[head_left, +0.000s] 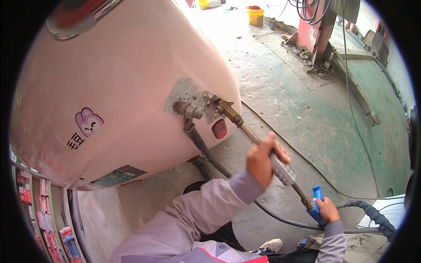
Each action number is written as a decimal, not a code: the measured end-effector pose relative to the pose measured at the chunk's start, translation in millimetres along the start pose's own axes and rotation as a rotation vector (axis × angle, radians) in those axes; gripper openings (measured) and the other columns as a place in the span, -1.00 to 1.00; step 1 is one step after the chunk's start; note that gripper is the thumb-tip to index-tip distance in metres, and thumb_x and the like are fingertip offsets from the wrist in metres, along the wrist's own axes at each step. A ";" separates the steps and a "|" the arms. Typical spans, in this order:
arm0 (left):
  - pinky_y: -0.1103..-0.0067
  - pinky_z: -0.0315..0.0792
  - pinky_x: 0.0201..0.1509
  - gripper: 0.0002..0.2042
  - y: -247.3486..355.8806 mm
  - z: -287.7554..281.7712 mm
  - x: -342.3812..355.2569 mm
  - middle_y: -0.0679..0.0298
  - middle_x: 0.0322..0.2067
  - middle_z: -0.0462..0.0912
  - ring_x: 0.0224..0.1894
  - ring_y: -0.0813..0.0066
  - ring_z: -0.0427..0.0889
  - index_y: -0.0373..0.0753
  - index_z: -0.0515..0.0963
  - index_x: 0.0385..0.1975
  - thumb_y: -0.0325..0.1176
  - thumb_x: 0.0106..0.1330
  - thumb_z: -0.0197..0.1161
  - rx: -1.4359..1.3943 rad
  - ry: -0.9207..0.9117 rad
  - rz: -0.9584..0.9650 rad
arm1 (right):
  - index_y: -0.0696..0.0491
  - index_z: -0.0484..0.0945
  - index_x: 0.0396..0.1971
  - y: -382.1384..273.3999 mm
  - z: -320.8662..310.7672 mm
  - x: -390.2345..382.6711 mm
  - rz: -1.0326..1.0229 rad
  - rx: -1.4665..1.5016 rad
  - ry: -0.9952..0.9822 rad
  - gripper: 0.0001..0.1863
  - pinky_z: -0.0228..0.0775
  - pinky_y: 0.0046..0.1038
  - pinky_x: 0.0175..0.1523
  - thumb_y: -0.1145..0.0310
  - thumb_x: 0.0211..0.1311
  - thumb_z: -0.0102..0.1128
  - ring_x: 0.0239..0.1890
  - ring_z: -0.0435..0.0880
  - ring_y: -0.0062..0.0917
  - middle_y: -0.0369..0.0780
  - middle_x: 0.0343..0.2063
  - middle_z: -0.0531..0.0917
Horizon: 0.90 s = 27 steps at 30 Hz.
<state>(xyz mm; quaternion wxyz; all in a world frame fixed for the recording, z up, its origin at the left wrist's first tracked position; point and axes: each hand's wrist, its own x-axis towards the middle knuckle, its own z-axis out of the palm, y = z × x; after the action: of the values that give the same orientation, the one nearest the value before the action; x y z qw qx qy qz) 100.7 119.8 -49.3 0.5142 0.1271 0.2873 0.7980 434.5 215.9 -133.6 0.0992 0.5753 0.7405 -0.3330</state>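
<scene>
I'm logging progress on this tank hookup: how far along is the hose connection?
Done: the brass nozzle sits on the pink tank's fitting. In hand: the left hand grips the metal filling wand, and the right hand holds the blue handle at its hose end. Left: the wand is not yet removed.

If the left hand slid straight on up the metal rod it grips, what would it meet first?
The left hand points up-left along the rod. First in that line looks to be the brass fitting where the rod joins the pink tank, beside the small red cap. Depth is hard to judge.
</scene>
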 end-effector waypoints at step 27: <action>0.49 0.41 0.06 -0.59 -151.8 -24.7 -74.3 0.29 -0.36 0.55 -0.08 0.49 0.58 -0.25 0.42 -0.48 -0.10 0.58 -0.07 0.259 -0.136 -0.489 | 0.34 0.65 -0.36 37.9 -21.5 -16.2 0.335 -0.188 -0.157 -0.21 0.47 -0.21 -0.07 -0.28 -0.01 0.30 -0.20 0.71 -0.11 0.16 -0.32 0.68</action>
<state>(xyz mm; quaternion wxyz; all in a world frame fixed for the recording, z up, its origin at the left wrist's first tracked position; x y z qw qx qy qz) 234.6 91.7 -151.7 0.6889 0.1718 0.3740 0.5966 479.4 220.6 -123.1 0.2636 0.6508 0.6525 -0.2851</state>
